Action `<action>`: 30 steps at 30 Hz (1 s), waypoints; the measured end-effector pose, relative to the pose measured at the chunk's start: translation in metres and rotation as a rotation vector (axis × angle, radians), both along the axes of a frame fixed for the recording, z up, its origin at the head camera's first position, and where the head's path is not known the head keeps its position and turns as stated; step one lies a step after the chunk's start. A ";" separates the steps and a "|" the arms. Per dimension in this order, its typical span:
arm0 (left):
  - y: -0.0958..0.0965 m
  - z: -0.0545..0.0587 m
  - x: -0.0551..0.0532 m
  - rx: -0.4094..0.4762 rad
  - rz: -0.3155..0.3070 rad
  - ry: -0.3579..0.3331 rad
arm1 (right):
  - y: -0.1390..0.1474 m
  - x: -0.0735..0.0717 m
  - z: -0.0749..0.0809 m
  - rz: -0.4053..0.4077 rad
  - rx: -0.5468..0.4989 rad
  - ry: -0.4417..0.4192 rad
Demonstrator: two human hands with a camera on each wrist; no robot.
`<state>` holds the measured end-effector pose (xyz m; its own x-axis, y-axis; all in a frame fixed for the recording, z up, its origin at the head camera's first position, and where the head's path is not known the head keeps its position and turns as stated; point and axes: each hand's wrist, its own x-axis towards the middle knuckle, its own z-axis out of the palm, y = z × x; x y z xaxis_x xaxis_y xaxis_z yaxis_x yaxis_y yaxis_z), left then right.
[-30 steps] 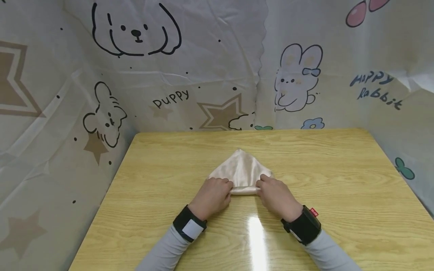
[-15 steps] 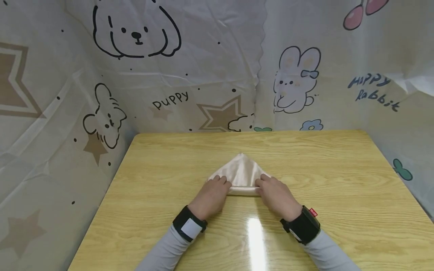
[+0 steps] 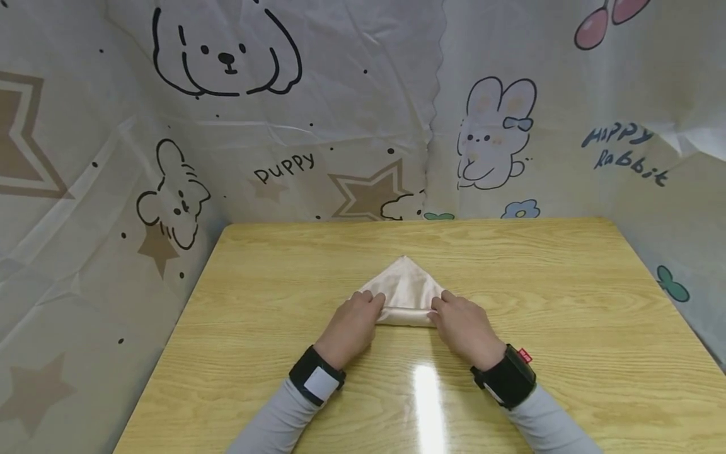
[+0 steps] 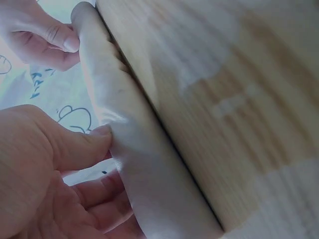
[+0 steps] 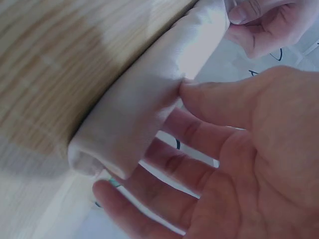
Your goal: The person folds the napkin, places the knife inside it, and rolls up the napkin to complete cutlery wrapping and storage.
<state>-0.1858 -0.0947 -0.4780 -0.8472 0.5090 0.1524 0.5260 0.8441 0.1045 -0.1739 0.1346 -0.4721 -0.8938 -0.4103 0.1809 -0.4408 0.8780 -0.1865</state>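
Note:
A pale champagne satin cloth [image 3: 405, 284] lies on the wooden table, its far corner pointing away from me. Its near edge is rolled into a tube [image 3: 406, 317]. My left hand [image 3: 348, 329] grips the left part of this roll, thumb on the near side and fingers behind. At the right end, my right hand [image 3: 467, 328] holds the roll the same way. In the right wrist view the right thumb [image 5: 214, 102] presses the roll while the fingers spread beneath its far side. The left wrist view shows the left thumb [image 4: 82, 144] against the satin.
The light wood table [image 3: 272, 265] carries the cloth near its middle. A printed curtain [image 3: 351, 113] with cartoon animals hangs behind it and along both sides. A black band circles each wrist, the left band [image 3: 317, 375] having a white patch.
The rolled near edge has grown thicker and crept slightly away from me, and the flat triangle has become smaller. My left hand has shifted slightly left; the right stays nearly in place.

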 end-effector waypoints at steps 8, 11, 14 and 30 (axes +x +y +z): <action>0.003 -0.002 0.001 -0.011 0.036 0.061 | 0.001 0.003 0.001 -0.005 0.077 0.102; 0.003 -0.003 0.001 -0.054 0.065 0.075 | 0.002 0.004 0.000 0.016 0.085 0.122; 0.003 -0.002 0.001 -0.097 0.079 0.103 | 0.004 0.004 -0.001 0.038 0.084 0.130; 0.002 -0.001 0.008 -0.048 0.060 0.118 | 0.003 -0.005 -0.008 0.123 0.015 0.130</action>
